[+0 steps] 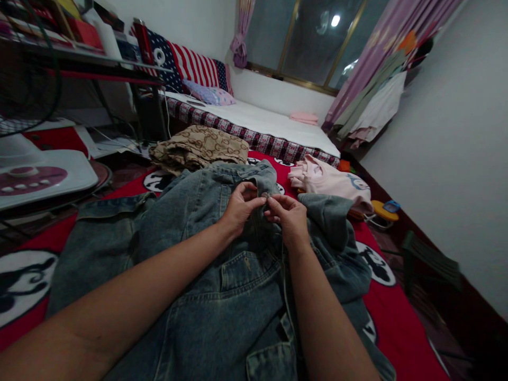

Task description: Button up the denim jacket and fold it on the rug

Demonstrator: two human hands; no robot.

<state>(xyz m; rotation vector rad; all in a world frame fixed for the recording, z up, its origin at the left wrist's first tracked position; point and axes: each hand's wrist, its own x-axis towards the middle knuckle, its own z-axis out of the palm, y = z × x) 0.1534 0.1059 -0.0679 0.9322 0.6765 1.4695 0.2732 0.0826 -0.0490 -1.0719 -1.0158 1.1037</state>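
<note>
A blue denim jacket [206, 317] lies spread out, its sleeves to either side and its front toward me. Near its collar [266, 172] my left hand [240, 207] pinches the denim edge between thumb and fingers. Close against it, my right hand [289, 214] pinches the opposite edge, the thumbs almost meeting. A small round metal button [265, 195] shows between the fingertips; whether it is fastened cannot be made out. Below the hands the front opening runs down past a chest pocket [248, 269].
Under the jacket is a red blanket [400, 323] with white round patterns. A folded brown patterned cloth [206, 145] lies beyond it, and folded pink clothing [333, 185] at the right. A fan base [43, 177] stands left; a bed [254, 116] is behind.
</note>
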